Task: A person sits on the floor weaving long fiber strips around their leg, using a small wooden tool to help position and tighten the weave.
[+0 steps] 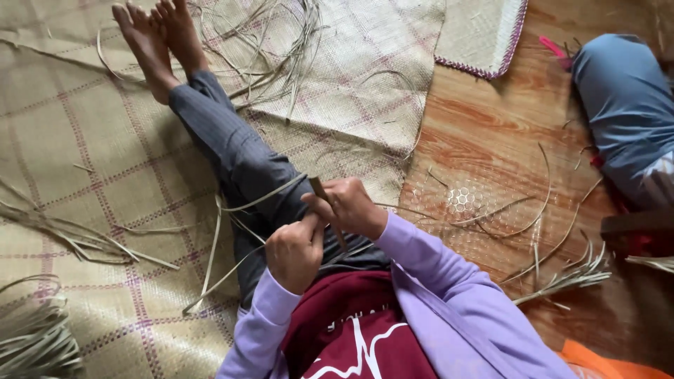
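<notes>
Head view: from my head, looking steeply down at my lap and outstretched legs, close.
Shared: single view only.

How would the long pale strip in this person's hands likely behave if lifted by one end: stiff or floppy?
Probably floppy: the strip curves and droops from the left hand down to the woven mat. Likely very light, being thin and flat. It seems unlikely to roll. The right hand grips a small tool.

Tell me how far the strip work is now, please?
Looks done: loose strips lie on the woven mat. In hand: the right hand and left hand grip one pale strip. Probably left: the bundle beside the mat's edge.
</notes>
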